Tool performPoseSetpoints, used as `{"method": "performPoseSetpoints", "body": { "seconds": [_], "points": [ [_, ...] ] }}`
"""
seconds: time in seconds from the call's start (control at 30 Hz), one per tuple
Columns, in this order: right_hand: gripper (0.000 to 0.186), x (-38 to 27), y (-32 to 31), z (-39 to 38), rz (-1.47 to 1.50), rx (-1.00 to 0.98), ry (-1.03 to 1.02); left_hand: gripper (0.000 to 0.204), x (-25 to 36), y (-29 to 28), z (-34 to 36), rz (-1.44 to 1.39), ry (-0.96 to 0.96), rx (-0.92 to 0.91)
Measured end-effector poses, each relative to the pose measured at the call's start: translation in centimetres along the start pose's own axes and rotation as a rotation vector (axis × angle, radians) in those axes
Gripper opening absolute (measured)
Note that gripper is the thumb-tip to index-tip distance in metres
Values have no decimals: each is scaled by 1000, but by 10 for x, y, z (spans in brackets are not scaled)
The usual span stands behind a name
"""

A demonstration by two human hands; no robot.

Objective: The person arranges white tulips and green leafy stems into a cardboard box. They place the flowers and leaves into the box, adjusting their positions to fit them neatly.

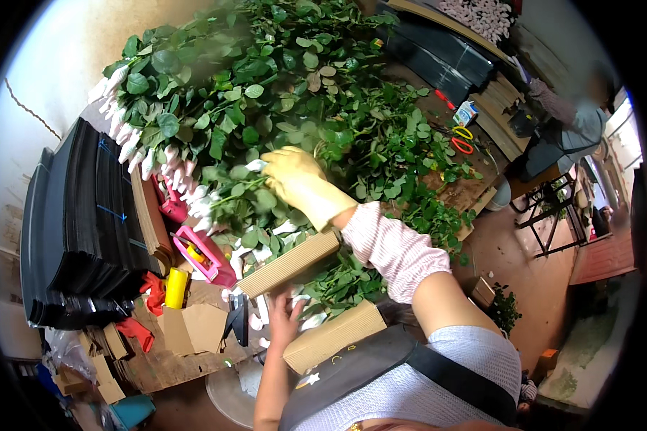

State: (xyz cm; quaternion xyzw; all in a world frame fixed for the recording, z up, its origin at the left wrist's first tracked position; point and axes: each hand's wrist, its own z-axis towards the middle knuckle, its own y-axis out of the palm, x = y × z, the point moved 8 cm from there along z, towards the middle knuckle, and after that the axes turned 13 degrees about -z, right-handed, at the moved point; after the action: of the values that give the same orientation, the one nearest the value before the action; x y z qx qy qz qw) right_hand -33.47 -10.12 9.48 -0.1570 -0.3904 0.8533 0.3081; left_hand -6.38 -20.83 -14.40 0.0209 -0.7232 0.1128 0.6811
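My right hand (295, 181), in a yellow glove, reaches over a big leafy pile of roses (266, 93). Its fingers are closed at a single rose (255, 165) with a pale sleeve on its bud. More pale-sleeved buds (126, 140) line the pile's left edge. My bare left hand (286, 320) is low in front of me, fingers apart, beside a corrugated cardboard strip (291, 264). A second corrugated piece (336, 336) lies right by my apron. Between the two cardboard pieces are leafy stems (345, 280) and a few sleeved buds (313, 321).
Left of the pile stand stacked black sheets (86, 223), a pink tape dispenser (207, 257), a yellow roll (176, 287) and a black stapler (237, 320). Scissors (462, 140) and a small carton (465, 113) lie at the far right. Another person (582, 129) is beyond.
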Motion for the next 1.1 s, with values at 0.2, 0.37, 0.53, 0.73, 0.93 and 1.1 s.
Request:
{"method": "performPoseSetpoints", "body": {
  "seconds": [0.2, 0.37, 0.53, 0.73, 0.93, 1.1],
  "points": [
    [34, -2, -107, -37, 172, -43, -35, 54, 5, 0, 0, 109, 44, -26],
    [37, -15, -170, -101, 271, -178, -247, 38, -3, -2, 0, 138, 134, -3],
    [28, 26, -74, -213, 266, -674, 86, 40, -24, 3, 7, 88, -43, -48],
    [31, -2, -71, -183, -352, -809, -50, 39, 26, 0, 2, 216, 112, 6],
    [32, -102, -50, -154, 4, -1115, 25, 41, 27, 4, 2, 235, 124, 13],
    [30, -92, 54, -203, -133, -1094, -48, 45, 44, 2, 4, 237, 149, 21]
  ]
}}
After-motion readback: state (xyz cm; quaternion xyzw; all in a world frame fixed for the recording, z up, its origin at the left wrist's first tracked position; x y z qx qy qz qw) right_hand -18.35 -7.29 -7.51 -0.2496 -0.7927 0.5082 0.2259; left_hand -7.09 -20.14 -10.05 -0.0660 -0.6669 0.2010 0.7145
